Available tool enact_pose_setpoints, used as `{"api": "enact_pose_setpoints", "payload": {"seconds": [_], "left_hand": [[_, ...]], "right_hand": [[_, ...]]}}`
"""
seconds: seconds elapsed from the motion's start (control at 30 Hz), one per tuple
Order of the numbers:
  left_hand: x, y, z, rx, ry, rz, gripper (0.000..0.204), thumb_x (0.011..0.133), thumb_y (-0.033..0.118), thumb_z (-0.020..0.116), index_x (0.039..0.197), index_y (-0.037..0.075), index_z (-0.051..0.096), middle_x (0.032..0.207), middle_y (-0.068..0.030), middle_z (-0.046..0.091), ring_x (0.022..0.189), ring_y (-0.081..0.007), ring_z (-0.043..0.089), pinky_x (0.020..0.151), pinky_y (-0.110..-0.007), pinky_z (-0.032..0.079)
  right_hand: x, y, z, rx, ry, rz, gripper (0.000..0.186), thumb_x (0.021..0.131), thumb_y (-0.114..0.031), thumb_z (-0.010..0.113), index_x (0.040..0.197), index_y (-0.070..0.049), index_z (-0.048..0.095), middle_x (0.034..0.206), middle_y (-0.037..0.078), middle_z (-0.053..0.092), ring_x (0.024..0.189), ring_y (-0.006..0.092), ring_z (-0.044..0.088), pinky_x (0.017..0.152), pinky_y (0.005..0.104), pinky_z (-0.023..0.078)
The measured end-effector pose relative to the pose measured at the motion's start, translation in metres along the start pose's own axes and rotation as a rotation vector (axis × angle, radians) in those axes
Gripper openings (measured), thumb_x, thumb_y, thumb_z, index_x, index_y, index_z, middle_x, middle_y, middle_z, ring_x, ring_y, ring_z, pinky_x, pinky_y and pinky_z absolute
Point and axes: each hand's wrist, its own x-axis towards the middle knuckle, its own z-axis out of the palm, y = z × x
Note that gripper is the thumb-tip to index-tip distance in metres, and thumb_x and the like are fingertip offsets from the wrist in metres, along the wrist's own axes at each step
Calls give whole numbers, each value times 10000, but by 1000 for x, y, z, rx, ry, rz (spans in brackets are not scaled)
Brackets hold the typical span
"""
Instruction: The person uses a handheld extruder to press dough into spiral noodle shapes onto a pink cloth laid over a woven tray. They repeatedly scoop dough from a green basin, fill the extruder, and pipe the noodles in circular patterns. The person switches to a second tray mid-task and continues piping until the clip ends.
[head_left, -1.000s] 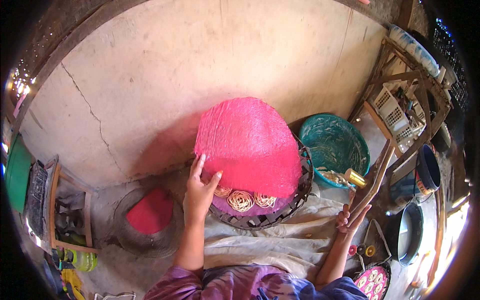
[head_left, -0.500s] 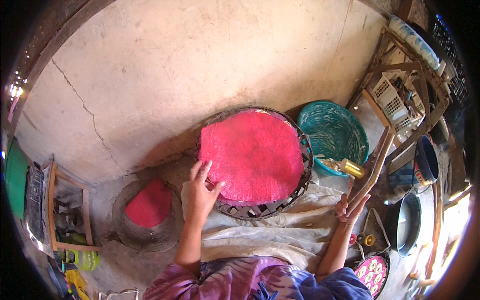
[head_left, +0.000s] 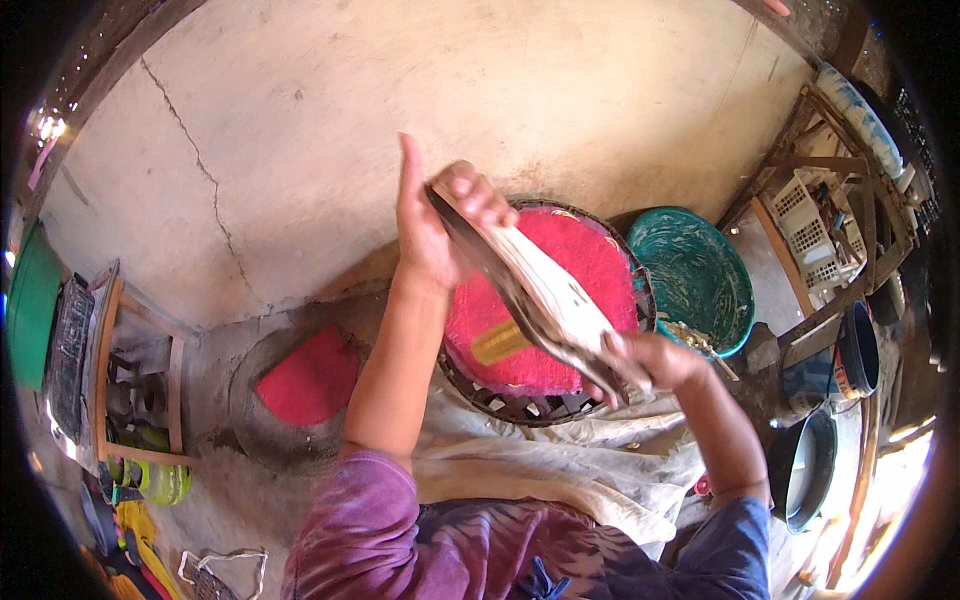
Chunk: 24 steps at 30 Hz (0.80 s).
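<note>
Both left hand (head_left: 427, 238) and right hand (head_left: 655, 362) clamp a flat, pale-faced wooden board (head_left: 555, 290) at opposite ends, presumably for balance.

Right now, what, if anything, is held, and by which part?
A long, pale-faced, dark-edged wooden board: the left hand holds its upper end, thumb raised clear; the right hand grips its lower end.

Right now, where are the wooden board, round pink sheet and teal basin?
Wooden board (head_left: 548, 285): head view, on its pale long face.
Round pink sheet (head_left: 592, 250): head view, on its exposed surface beyond the board.
Teal basin (head_left: 705, 272): head view, on its smeared inner wall.
</note>
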Motion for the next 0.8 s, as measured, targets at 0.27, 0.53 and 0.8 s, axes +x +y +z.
{"api": "enact_pose_setpoints", "payload": {"seconds": [0.27, 0.53, 0.8], "left_hand": [[-43, 20, -111, -171, 629, 344, 530, 918, 609, 452, 566, 224, 361, 457, 106, 287, 420, -73, 310, 570, -268, 367], [-51, 36, -100, -215, 574, 385, 525, 942, 579, 408, 556, 227, 354, 454, 103, 286, 415, -68, 308, 545, -269, 356], [-45, 46, -87, -95, 609, 363, 505, 936, 544, 417, 543, 235, 339, 432, 112, 277, 390, -57, 290, 509, -260, 348]], "right_hand": [[102, -65, -1, -626, 306, 280, 837, 939, -725, 182, 821, -35, 641, 612, 55, 551, 521, 143, 542, 491, 301, 445], [98, -78, 13, -813, 430, 177, 901, 920, -748, 201, 657, 14, 602, 551, 107, 535, 507, 221, 562, 487, 379, 456], [98, -74, 21, -815, 461, 146, 849, 938, -715, 251, 684, 13, 606, 539, 84, 508, 485, 193, 544, 491, 357, 462]]}}
